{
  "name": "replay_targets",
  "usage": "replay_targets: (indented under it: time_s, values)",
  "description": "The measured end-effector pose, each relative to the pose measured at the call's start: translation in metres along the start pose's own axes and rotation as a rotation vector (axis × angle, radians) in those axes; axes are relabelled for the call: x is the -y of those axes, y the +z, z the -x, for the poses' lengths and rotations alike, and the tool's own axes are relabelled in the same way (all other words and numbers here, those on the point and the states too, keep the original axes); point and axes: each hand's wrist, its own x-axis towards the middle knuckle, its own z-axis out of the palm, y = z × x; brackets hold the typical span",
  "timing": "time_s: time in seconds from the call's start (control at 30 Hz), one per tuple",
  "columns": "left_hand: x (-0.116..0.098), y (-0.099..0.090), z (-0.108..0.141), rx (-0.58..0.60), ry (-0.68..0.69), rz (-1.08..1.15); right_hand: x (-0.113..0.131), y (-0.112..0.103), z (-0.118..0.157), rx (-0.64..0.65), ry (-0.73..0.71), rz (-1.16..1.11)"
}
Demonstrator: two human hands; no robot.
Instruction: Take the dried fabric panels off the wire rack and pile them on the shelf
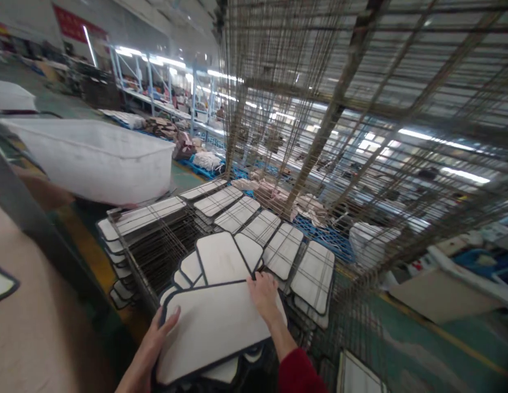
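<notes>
Panel (215, 327) is lying over other pieces (223, 261) by the rack (324, 131), while left hand (154, 341) and right hand (265, 295) are grasping its left and far edges.

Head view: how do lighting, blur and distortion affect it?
In the head view, white tube lights glare behind; the large white plastic tub looks soft; the brown metal wire rack appears stretched toward the right; the nearest white, dark-edged rectangular panel reads clearly.
</notes>
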Motion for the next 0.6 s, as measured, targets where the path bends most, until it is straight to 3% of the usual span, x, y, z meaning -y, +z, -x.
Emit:
replay_targets:
  time_s: [0.23, 0.43, 0.6]
  values:
    - [-0.011, 0.008, 0.021, -0.083, 0.119, 0.037, -0.01, 0.005, -0.002, 0.042, 0.053, -0.075]
    - [-0.015, 0.02, 0.038, 0.329, 0.01, 0.428, -0.023, -0.002, -0.022, 0.175, 0.019, -0.14]
    - [0.005, 0.024, 0.038, 0.499, 0.011, 0.722, -0.042, -0.008, -0.037, 0.355, -0.07, -0.152]
